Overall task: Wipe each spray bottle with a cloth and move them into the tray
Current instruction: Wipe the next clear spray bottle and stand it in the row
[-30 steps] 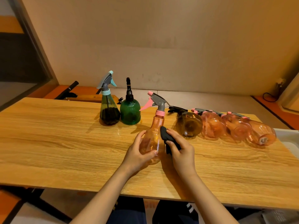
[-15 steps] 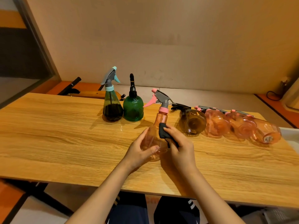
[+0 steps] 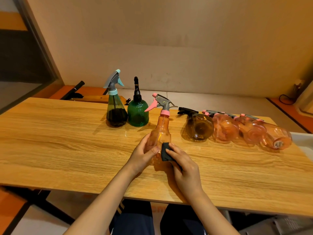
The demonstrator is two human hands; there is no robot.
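An orange spray bottle point(image 3: 161, 131) with a pink and grey trigger stands upright at the middle of the wooden table point(image 3: 67, 146). My left hand point(image 3: 144, 155) grips its lower body from the left. My right hand point(image 3: 183, 168) pinches a small black cloth point(image 3: 165, 151) and presses it against the bottle's lower right side. Behind stand a dark bottle point(image 3: 116, 107) with a teal trigger and a green bottle point(image 3: 138, 111). To the right lie an amber bottle point(image 3: 199, 127) and three orange bottles point(image 3: 225, 128) on their sides.
A white tray's corner point(image 3: 303, 141) shows at the table's right edge, beside the last lying orange bottle point(image 3: 277, 138). A wall rises behind the table. Black handles point(image 3: 74, 89) lie on a bench behind the table's far left. My legs show below the table's front edge.
My right hand has slid the black cloth down the orange bottle, from near its neck to its lower body. My left hand has kept its grip.
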